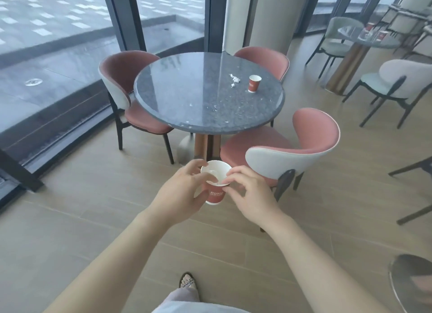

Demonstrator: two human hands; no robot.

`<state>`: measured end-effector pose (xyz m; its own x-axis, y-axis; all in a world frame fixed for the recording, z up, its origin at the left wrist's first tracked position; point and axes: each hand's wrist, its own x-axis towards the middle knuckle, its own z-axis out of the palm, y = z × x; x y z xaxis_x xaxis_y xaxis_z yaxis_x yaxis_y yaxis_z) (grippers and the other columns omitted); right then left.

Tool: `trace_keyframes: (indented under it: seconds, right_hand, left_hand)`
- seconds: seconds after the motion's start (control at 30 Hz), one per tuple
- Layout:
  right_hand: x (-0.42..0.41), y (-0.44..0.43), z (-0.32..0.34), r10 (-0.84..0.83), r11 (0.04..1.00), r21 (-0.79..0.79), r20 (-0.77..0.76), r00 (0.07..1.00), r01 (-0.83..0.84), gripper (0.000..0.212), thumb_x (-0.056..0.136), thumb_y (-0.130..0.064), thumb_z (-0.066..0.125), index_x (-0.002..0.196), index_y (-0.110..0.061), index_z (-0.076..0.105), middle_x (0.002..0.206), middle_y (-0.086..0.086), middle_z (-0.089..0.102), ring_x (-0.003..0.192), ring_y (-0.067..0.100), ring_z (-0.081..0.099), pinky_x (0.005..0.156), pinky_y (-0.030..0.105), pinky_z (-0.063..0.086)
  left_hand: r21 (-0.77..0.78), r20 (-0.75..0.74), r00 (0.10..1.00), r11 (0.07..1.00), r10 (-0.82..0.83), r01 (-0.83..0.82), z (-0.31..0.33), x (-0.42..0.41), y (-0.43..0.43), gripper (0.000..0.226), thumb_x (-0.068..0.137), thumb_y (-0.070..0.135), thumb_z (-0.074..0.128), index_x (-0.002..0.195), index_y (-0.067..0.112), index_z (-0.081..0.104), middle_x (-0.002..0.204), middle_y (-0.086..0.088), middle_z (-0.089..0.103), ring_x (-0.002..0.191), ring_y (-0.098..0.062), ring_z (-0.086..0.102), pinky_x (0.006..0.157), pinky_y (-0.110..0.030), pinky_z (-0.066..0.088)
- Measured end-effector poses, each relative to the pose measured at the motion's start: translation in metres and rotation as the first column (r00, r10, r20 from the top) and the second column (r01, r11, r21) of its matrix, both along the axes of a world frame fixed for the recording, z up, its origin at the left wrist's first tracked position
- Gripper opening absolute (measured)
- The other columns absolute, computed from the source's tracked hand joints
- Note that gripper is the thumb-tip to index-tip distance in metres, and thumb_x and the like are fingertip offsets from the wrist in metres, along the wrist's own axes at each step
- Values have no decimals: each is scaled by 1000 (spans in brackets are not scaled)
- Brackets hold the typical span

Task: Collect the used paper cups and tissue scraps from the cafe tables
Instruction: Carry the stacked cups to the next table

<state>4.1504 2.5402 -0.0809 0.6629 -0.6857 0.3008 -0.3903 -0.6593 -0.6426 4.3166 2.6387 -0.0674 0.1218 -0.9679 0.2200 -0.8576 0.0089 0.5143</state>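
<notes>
Head view showed the left hand (pixel 184 192) curled round a red paper cup (pixel 215 194), gripping its side and holding it upright in the air over the wooden floor (pixel 93 219), short of the round stone table (pixel 177 97). The right hand (pixel 249 195) had thumb and forefinger drawn together at the cup's rim; whether they pinched the rim or a scrap could not be told. Something white, perhaps tissue, lay inside the cup. On the table stood a second red cup (pixel 254 83), upright, with tissue scraps (pixel 235 79) just beside it.
</notes>
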Motion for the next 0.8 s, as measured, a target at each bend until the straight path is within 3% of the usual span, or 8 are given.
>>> trace_keyframes:
  seconds: [0.27, 0.57, 0.7, 0.8]
  right_hand:
    - [63, -72, -7, -59, 998, -3, -15, 998, 59, 4, 79, -14, 71, 83, -15, 70, 94, -6, 61, 83, 7, 56, 77, 24, 47]
    - [86, -154, -29, -139, 987, 72, -18, 990, 140, 5, 78, -15, 72, 81, -18, 69, 93, -9, 60, 80, -1, 51, 75, 13, 41]
    - [103, -213, -38, -138, 985, 104, -7, 990, 138, 6, 78, -11, 71, 83, -16, 69, 95, -5, 61, 87, 10, 59, 78, 24, 49]
    - [116, -268, -40, -127, 987, 89, -40, 991, 131, 9, 77, -9, 71, 83, -16, 70, 95, -4, 63, 90, 15, 59, 79, 22, 46]
  left_hand:
    - [4, -27, 999, 1000, -27, 27, -11, 67, -94, 47, 85, 24, 62, 130, 22, 47, 134, -2, 45, 117, -20, 50, 87, -31, 47]
    - [54, -71, 991, 991, -114, 118, -33, 93, -189, 54, 85, 22, 62, 134, 14, 42, 137, -2, 46, 124, -18, 47, 97, -31, 43]
    - [61, -57, 991, 990, -121, 125, -35, 109, -249, 53, 86, 20, 62, 134, 13, 42, 137, -2, 45, 122, -18, 48, 96, -25, 40]
    - [88, -96, 990, 990, -99, 107, -35, 119, -298, 56, 84, 23, 62, 134, 13, 41, 137, -3, 45, 121, -18, 48, 95, -23, 39]
